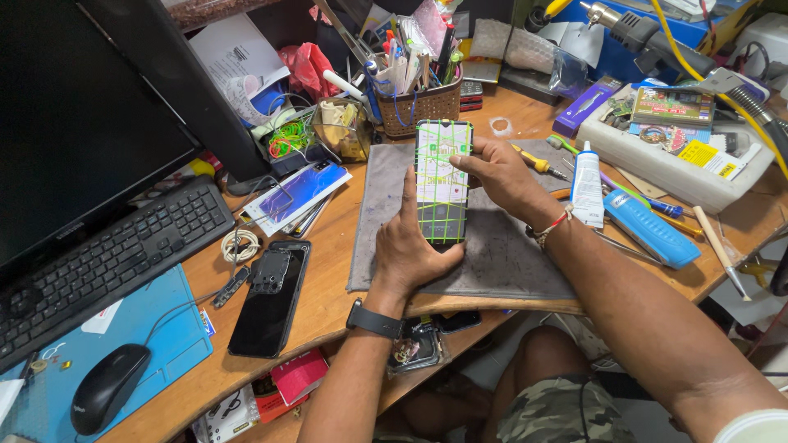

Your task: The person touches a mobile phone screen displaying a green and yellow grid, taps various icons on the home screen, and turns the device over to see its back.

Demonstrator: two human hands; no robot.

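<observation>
Phone (443, 180) wrapped in green rubber bands, held above grey mat (492, 262). Left hand (410, 246) clamped on lower end; right hand (501, 176) pinches upper right edge. Glue bottle (586, 184) just right; wicker basket (420, 107) behind; black phone (269, 299) well left, beside keyboard (107, 262).

Glass, rubber, wood and worn cloth

A glossy glass-faced phone (443, 182) is wrapped in thin green rubber bands; under it lies a matt grey mat (492, 254), scuffed and stained, on the smooth varnished wooden desk (328, 271), with a woven wicker basket (420, 108) at its far edge.
</observation>
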